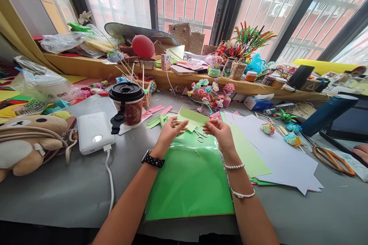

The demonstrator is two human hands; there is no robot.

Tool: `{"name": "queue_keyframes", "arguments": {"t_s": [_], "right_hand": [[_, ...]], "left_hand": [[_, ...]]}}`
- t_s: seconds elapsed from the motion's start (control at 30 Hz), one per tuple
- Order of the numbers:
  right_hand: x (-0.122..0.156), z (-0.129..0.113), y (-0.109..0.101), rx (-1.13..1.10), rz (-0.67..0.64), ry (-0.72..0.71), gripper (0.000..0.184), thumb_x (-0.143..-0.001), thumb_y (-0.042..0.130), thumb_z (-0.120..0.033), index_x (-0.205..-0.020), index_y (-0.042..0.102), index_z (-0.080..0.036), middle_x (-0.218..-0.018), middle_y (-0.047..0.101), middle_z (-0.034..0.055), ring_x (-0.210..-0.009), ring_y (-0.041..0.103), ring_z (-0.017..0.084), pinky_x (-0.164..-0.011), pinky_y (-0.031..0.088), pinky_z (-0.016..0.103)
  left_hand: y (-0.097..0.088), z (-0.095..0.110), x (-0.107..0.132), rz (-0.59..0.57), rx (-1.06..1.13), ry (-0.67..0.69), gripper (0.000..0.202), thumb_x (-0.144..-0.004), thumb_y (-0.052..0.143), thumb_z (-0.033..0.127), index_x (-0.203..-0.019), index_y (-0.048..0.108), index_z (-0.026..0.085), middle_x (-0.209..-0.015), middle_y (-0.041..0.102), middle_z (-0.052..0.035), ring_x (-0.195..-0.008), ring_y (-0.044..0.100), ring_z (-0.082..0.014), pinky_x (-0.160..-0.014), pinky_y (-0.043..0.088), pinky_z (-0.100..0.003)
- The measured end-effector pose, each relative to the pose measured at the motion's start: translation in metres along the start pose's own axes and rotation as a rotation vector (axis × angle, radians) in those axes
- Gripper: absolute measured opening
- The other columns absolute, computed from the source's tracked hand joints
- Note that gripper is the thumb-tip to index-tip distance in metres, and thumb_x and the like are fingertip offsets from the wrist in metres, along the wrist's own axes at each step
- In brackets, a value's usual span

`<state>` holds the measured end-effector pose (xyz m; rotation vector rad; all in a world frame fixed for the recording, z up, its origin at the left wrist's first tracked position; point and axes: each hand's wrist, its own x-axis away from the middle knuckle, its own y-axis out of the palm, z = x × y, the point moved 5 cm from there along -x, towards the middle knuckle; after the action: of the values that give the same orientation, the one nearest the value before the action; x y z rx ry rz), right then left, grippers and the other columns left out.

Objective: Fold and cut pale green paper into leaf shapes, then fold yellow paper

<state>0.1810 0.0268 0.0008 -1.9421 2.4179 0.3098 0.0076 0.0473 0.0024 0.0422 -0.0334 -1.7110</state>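
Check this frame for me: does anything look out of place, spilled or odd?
The white sheets at right lie askew, corners jutting unevenly rather than squared up. A thin, curled scrap lies loose on the glossy green surface, like a stray offcut. No spill is visible.

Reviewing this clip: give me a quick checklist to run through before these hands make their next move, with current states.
1. Left hand holding the light green paper: ok.
2. Right hand holding the paper's other end: ok.
3. Scissors out of both hands: ok, lying on the green glossy sheet.
4. Green glossy sheet free of scraps: not ok, a thin scrap lies on it.
5. Cup upright with lid on: ok.
6. Scissor blades closed: cannot tell, partly hidden.
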Motion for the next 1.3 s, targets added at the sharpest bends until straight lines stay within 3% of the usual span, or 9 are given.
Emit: {"name": "queue_keyframes", "arguments": {"t_s": [0.1, 0.17, 0.3, 0.57, 0.73, 0.83, 1.03, 1.2, 1.3], "right_hand": [[0.003, 0.001, 0.007, -0.050, -0.013, 0.006, 0.028, -0.057, 0.068, -0.035, -0.072, 0.053, -0.016, -0.062, 0.064, 0.0014, -0.057, 0.062, 0.015, -0.056, 0.050, 0.028], [0.006, 0.001, 0.015, -0.044, -0.072, 0.010, 0.027, -0.060, 0.066, -0.035, -0.072, 0.052, -0.016, -0.063, 0.064, 0.0017, -0.059, 0.062, 0.015, -0.057, 0.050, 0.028], [0.011, 0.002, 0.026, 0.045, -0.172, 0.018, 0.023, -0.062, 0.064, -0.035, -0.069, 0.052, -0.016, -0.062, 0.061, 0.0003, -0.058, 0.060, 0.013, -0.053, 0.047, 0.025], [0.013, 0.004, 0.032, 0.251, -0.304, -0.004, 0.019, -0.067, 0.058, -0.034, -0.067, 0.058, -0.015, -0.067, 0.061, 0.0031, -0.058, 0.055, 0.011, -0.054, 0.046, 0.024], [0.009, -0.007, 0.019, 0.295, -0.152, -0.222, 0.021, -0.072, 0.052, -0.025, -0.090, 0.056, -0.017, -0.080, 0.062, 0.0050, -0.069, 0.057, 0.014, -0.057, 0.047, 0.026], [0.010, -0.014, 0.016, 0.312, -0.155, -0.327, 0.026, -0.075, 0.046, -0.019, -0.100, 0.053, -0.020, -0.088, 0.062, 0.0052, -0.075, 0.058, 0.014, -0.060, 0.048, 0.026], [0.016, -0.023, 0.024, 0.503, -0.314, -0.521, 0.033, -0.076, 0.039, -0.008, -0.092, 0.063, -0.024, -0.099, 0.058, 0.0047, -0.095, 0.052, 0.016, -0.073, 0.047, 0.028], [0.017, -0.023, 0.026, 0.559, -0.296, -0.564, 0.023, -0.074, 0.049, -0.010, -0.086, 0.066, -0.021, -0.089, 0.059, 0.0058, -0.083, 0.056, 0.016, -0.064, 0.049, 0.027], [0.019, -0.026, 0.026, 0.552, -0.243, -0.601, 0.018, -0.075, 0.052, -0.013, -0.082, 0.067, -0.021, -0.082, 0.060, 0.0053, -0.075, 0.056, 0.015, -0.059, 0.049, 0.026]], "left_hand": [[0.014, -0.001, 0.005, -0.191, 0.003, -0.058, 0.042, -0.060, 0.064, 0.046, -0.085, 0.057, 0.013, -0.089, 0.063, -0.0090, -0.076, 0.061, -0.0175, -0.070, 0.046, -0.030], [0.019, -0.002, 0.007, -0.225, -0.017, -0.046, 0.039, -0.060, 0.065, 0.044, -0.081, 0.060, 0.012, -0.087, 0.064, -0.0093, -0.077, 0.061, -0.0187, -0.071, 0.046, -0.031], [0.014, -0.002, 0.005, -0.116, 0.009, -0.006, 0.038, -0.060, 0.065, 0.042, -0.083, 0.064, 0.011, -0.082, 0.066, -0.0080, -0.074, 0.061, -0.0179, -0.073, 0.046, -0.031], [0.007, 0.002, 0.005, -0.042, 0.040, 0.064, 0.032, -0.063, 0.063, 0.040, -0.077, 0.064, 0.012, -0.071, 0.067, -0.0056, -0.069, 0.061, -0.0163, -0.070, 0.047, -0.028], [0.001, 0.003, 0.001, 0.006, -0.115, 0.131, 0.027, -0.063, 0.063, 0.037, -0.070, 0.065, 0.012, -0.064, 0.066, -0.0045, -0.065, 0.061, -0.0165, -0.064, 0.047, -0.027], [-0.001, 0.001, -0.001, -0.001, -0.179, 0.112, 0.022, -0.063, 0.062, 0.034, -0.067, 0.066, 0.013, -0.060, 0.065, -0.0033, -0.062, 0.061, -0.0160, -0.062, 0.048, -0.026], [0.001, 0.001, 0.000, -0.044, -0.245, 0.101, 0.017, -0.064, 0.061, 0.031, -0.061, 0.064, 0.014, -0.058, 0.065, -0.0028, -0.061, 0.061, -0.0167, -0.062, 0.048, -0.027], [0.001, 0.005, 0.002, -0.060, -0.158, 0.093, 0.022, -0.063, 0.064, 0.035, -0.058, 0.060, 0.014, -0.058, 0.063, -0.0023, -0.063, 0.060, -0.0156, -0.062, 0.047, -0.026], [0.003, 0.005, 0.003, -0.106, -0.055, 0.073, 0.022, -0.061, 0.066, 0.034, -0.067, 0.063, 0.013, -0.064, 0.063, -0.0015, -0.065, 0.059, -0.0139, -0.065, 0.046, -0.025]]}}
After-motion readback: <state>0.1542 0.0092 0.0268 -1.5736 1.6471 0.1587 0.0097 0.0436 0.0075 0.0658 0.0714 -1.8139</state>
